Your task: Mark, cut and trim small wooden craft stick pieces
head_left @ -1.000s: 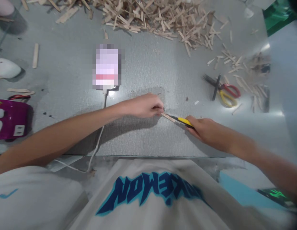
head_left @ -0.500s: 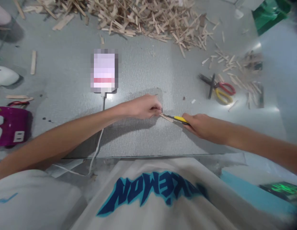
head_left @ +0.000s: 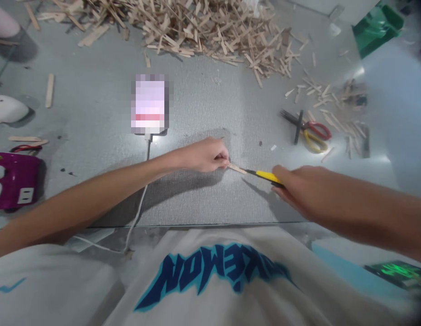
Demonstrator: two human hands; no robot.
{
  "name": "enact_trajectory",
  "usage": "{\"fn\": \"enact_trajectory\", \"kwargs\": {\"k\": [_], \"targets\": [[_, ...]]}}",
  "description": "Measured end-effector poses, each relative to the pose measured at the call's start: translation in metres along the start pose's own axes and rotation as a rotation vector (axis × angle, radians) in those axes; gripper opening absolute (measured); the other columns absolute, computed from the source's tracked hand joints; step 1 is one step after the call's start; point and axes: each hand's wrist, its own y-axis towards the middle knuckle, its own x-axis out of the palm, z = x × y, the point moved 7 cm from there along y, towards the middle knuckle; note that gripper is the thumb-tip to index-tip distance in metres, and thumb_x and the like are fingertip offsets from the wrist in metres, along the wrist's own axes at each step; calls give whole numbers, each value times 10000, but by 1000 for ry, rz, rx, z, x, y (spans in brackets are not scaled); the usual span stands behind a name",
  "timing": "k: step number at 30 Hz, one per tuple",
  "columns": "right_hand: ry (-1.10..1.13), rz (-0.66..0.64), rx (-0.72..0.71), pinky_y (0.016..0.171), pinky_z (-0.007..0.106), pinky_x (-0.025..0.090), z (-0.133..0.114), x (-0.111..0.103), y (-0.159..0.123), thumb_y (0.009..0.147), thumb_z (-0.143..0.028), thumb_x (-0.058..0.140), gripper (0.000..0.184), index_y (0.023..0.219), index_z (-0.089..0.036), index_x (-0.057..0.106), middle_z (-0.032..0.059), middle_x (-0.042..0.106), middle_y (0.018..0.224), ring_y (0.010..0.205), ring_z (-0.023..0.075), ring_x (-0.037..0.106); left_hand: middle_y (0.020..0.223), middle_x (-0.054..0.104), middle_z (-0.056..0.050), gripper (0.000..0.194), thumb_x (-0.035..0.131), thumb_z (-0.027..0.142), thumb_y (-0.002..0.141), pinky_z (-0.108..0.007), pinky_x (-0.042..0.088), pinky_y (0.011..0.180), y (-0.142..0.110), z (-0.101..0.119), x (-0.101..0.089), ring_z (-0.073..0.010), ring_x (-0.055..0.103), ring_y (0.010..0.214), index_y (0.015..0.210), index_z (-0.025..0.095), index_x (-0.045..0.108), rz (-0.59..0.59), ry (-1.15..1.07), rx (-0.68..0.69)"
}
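My left hand (head_left: pixel 205 155) pinches one end of a thin wooden stick (head_left: pixel 237 169) and holds it down on the grey table (head_left: pixel 203 104). My right hand (head_left: pixel 307 190) is closed round a yellow utility knife (head_left: pixel 265 175), whose tip rests against the free end of the stick. The two hands lie close together at the table's middle, near its front edge.
A big heap of wooden sticks (head_left: pixel 203 25) fills the back. Red and yellow scissors (head_left: pixel 310 131) lie at right among loose sticks. A phone (head_left: pixel 150 106) on a white cable (head_left: pixel 137 208) sits left of centre. A purple object (head_left: pixel 13 179) sits at far left.
My right hand has drawn the knife back to the right along the stick, away from my left hand. The left hand has stayed put.
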Motion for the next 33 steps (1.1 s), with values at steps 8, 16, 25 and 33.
{"fn": "enact_trajectory", "kwargs": {"k": [8,16,25,33], "targets": [[-1,117,242,577,349,297,39,20,6,1120,-419,429,267,1121,-214,601,94,675,770,619,277,621,756,768,-40,207,548,250,1087,-216,457,484,-8,5,-10,-108,663,479,912,178,630,145,-191,-96],[0,373,126,940,487,521,42,27,36,1134,-404,490,439,1483,-157,587,212,704,1323,1116,366,709,783,766,-32,193,514,247,1131,-205,482,486,-15,22,-34,-99,655,508,997,176,632,343,-188,-143],[213,721,377,859,460,553,107,-1,15,1115,-271,356,437,1448,-175,622,132,752,1002,913,310,713,809,765,-42,221,501,300,1143,-199,475,457,-27,37,-40,-101,655,518,1046,175,655,344,-245,-131],[-7,467,550,1019,484,452,221,32,42,950,-103,523,455,1388,-56,640,307,626,1374,1291,397,602,775,750,-37,248,504,352,1146,-198,484,465,-30,43,-42,-100,646,506,1019,189,641,331,-260,-106]]}}
